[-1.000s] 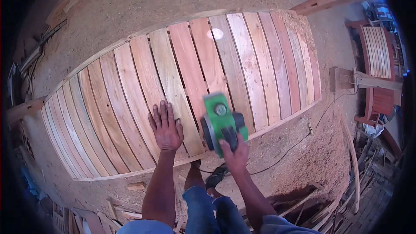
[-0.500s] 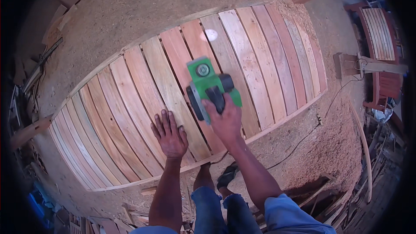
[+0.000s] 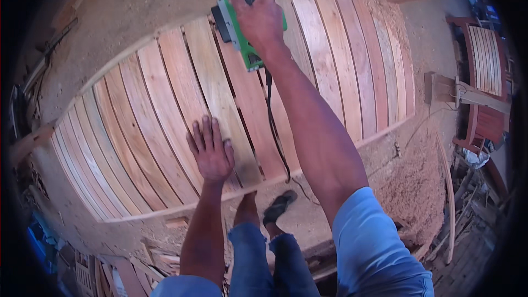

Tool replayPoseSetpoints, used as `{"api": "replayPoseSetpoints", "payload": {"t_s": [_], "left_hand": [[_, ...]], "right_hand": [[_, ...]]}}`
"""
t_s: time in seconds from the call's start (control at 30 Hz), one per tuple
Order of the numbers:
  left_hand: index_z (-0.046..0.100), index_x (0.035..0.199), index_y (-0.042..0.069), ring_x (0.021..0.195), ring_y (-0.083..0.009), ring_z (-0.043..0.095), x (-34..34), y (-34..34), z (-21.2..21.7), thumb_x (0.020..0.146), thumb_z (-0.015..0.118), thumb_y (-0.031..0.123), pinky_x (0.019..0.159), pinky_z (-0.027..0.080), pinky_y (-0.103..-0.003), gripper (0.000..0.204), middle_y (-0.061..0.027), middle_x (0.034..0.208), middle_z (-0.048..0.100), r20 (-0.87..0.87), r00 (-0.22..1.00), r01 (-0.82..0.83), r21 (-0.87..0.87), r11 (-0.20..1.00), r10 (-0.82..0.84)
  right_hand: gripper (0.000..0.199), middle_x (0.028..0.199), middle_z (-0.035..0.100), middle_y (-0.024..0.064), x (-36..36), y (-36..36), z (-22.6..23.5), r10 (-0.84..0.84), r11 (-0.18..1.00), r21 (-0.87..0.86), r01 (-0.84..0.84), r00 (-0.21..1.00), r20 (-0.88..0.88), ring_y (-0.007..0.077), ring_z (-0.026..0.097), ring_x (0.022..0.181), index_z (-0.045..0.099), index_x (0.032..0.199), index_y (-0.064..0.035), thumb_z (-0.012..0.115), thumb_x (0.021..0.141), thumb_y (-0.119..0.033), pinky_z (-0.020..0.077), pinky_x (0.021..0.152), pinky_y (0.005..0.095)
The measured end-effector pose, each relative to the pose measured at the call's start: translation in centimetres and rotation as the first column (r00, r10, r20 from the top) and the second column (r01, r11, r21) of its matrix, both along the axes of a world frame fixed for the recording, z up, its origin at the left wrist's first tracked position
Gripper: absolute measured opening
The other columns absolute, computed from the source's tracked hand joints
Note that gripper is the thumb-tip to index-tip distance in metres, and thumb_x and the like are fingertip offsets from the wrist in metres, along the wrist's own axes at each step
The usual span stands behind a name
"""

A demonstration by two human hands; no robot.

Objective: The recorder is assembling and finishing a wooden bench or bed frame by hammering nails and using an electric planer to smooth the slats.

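My right hand [image 3: 263, 22] is wrapped round the black handle of a green electric planer [image 3: 252, 60]. The planer is at the far edge of a wooden slatted panel [image 3: 165, 93], over its middle slats, with its front knob beyond that edge. Behind the tool, a black power cord [image 3: 271, 110] runs back across the slats to the near edge. My left hand [image 3: 212, 154] lies flat on the slats near the front, fingers spread, holding nothing. Whether the planer's sole touches the wood cannot be made out.
Wood shavings [image 3: 412, 203] are heaped on the floor at the right. A slatted wooden bench [image 3: 484, 60] stands at the far right, near a wooden post [image 3: 440, 88]. Scrap wood [image 3: 154, 264] lies below the near edge, close to my feet.
My right hand has pushed the planer away from me, from the middle of the panel to its far edge. The cord now stretches over the slats. My left hand remains flat.
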State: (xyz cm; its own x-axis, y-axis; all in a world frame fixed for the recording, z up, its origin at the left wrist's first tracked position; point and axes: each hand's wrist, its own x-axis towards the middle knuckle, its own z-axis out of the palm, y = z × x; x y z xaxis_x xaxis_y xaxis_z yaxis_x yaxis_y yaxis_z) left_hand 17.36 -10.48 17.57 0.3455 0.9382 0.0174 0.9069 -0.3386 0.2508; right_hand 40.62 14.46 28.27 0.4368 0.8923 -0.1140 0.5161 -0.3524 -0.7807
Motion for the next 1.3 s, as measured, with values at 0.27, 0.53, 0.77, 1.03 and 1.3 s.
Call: {"api": "replayPoseSetpoints", "payload": {"t_s": [0.27,0.53,0.77,1.03,1.3], "left_hand": [[0.04,0.167,0.003,0.165,-0.0447,0.024,-0.3,-0.6,-1.4,0.108,0.049,0.033,0.133,0.012,-0.064,0.067,-0.019,0.176,0.034,-0.018,1.0,-0.003,0.069,0.998,0.004],[0.038,0.168,0.004,0.165,-0.0442,0.023,0.6,-1.1,-1.9,0.108,0.049,0.033,0.134,0.01,-0.06,0.068,-0.0184,0.177,0.032,-0.031,1.0,-0.001,0.124,0.992,0.005],[0.038,0.168,0.003,0.165,-0.0442,0.022,0.1,-0.8,-1.6,0.108,0.048,0.033,0.135,0.01,-0.06,0.068,-0.0189,0.177,0.032,-0.033,0.999,0.006,0.122,0.993,-0.002],[0.042,0.165,0.001,0.162,-0.0476,0.028,0.5,-0.5,-1.0,0.108,0.047,0.031,0.133,0.014,-0.062,0.065,-0.0235,0.173,0.038,-0.03,1.0,0.012,0.111,0.994,-0.009],[0.042,0.165,-0.001,0.163,-0.0495,0.025,-0.1,-0.3,-0.9,0.108,0.047,0.034,0.132,0.013,-0.065,0.067,-0.0235,0.175,0.034,-0.021,1.0,0.006,0.027,1.0,-0.006]], "right_hand": [[0.055,0.095,0.074,0.0272,-1.2,-27.3,-0.1,-0.087,0.989,-0.132,0.07,0.988,-0.126,0.0464,0.074,0.094,0.067,0.118,0.0029,0.081,0.097,-0.045,0.0577,0.081,0.0492],[0.053,0.09,0.073,0.0242,-2.7,-52.4,-1.0,-0.128,0.974,-0.196,0.111,0.988,-0.081,0.0449,0.074,0.078,0.063,0.121,0.0001,0.089,0.089,-0.034,0.058,0.068,0.0503],[0.059,0.09,0.073,0.0251,-3.4,-50.7,-2.3,-0.108,0.987,-0.131,0.096,0.99,-0.086,0.0468,0.073,0.079,0.063,0.119,0.0008,0.093,0.085,-0.037,0.0589,0.069,0.0515],[0.048,0.075,0.07,0.0231,-3.5,-34.8,-1.7,-0.16,0.978,-0.147,0.146,0.984,-0.085,0.045,0.073,0.072,0.062,0.104,-0.0005,0.087,0.092,-0.039,0.0556,0.062,0.0495],[0.058,0.079,0.072,0.0266,-2.9,-17.7,-1.3,-0.158,0.983,-0.101,0.154,0.987,-0.035,0.0484,0.073,0.075,0.064,0.104,0.0025,0.083,0.094,-0.052,0.0569,0.067,0.0528]]}}
